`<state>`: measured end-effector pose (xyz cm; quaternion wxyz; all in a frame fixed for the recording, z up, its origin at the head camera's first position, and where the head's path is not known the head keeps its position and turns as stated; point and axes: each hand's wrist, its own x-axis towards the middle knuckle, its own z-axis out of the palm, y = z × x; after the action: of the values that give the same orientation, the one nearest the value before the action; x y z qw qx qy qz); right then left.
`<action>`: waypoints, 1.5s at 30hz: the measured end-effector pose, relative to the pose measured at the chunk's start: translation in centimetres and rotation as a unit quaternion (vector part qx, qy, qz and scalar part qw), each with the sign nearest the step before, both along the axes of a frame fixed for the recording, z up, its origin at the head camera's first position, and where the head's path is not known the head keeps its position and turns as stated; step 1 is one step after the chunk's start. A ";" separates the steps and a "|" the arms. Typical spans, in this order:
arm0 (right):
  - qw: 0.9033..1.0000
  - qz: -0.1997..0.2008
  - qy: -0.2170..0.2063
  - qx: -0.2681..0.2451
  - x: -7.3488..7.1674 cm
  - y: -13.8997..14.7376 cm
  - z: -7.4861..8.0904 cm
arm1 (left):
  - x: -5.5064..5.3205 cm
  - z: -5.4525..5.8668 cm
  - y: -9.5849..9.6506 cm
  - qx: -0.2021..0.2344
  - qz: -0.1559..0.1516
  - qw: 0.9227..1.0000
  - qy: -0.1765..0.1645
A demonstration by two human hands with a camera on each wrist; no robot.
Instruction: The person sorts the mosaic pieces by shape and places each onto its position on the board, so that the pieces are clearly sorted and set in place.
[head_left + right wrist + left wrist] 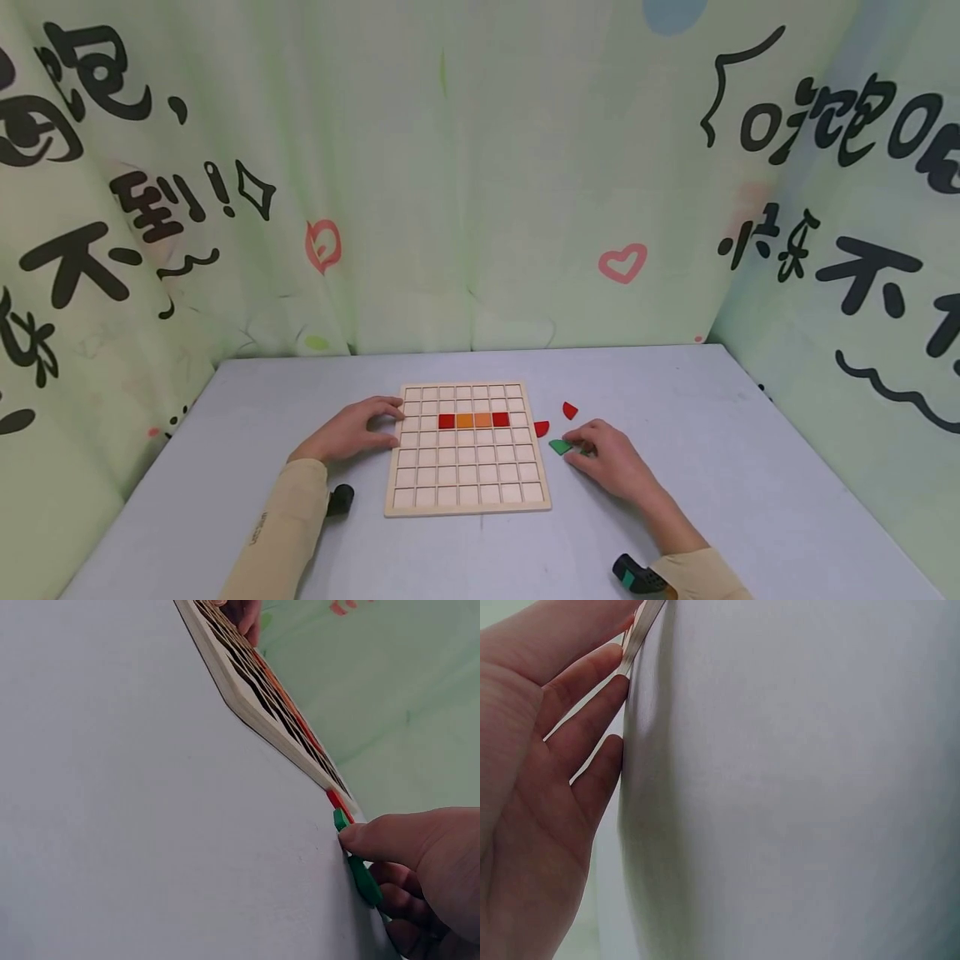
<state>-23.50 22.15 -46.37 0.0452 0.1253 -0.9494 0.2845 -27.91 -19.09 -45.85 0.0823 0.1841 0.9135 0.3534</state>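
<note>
A square wooden grid board (468, 478) lies flat on the table. One row near its upper part holds red squares (446, 422) at both ends and two orange squares (474, 421) between them. My left hand (358, 428) rests at the board's left edge, fingers extended along the rim and thumb lower down. Right of the board, my right hand (611, 460) is low over two green pieces. Its thumb tip overlaps the nearer green piece (340, 818); another green piece (365, 882) lies between thumb and curled fingers. I cannot tell whether it pinches either one.
Two red rounded pieces lie right of the board: one red piece (542, 428) against its edge, the other red piece (570, 410) farther up. Black devices (341, 500) are strapped at both wrists. A pale printed curtain (480, 183) hangs behind the white table (637, 379).
</note>
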 end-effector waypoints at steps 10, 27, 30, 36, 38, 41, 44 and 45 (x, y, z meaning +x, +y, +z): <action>1.000 -0.001 0.005 0.011 -0.3 -0.4 -0.5 | 0.0 -0.1 -0.1 0.003 0.001 1.000 -0.002; 0.999 0.003 0.042 -0.004 -0.4 -0.8 -0.6 | 0.0 -0.2 -0.1 0.001 0.002 1.000 0.000; 0.998 -0.007 0.055 -0.014 -0.4 -0.8 -0.7 | 0.0 -0.2 -0.1 -0.002 0.006 1.000 -0.001; 0.998 0.018 0.059 -0.023 -0.6 -0.5 -0.7 | 0.1 -0.3 0.0 -0.009 0.010 1.000 -0.005; 0.998 0.036 0.050 -0.022 -0.6 -0.3 -0.6 | 0.1 -0.3 0.0 -0.007 0.010 1.000 -0.004; 0.997 0.061 0.031 -0.017 -0.6 -0.2 -0.4 | 0.0 -0.2 0.0 -0.005 0.009 1.000 -0.002; 0.997 0.077 0.017 -0.008 -0.6 -0.1 -0.1 | 0.0 -0.2 -0.1 -0.004 0.006 1.000 0.001; 0.997 0.078 0.014 -0.003 -0.6 -0.1 -0.1 | 0.0 -0.2 -0.1 -0.005 0.005 1.000 0.002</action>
<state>-24.05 22.01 -46.45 0.0370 0.2029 -0.9350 0.2886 -27.96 -19.15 -46.07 0.0795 0.1799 0.9163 0.3489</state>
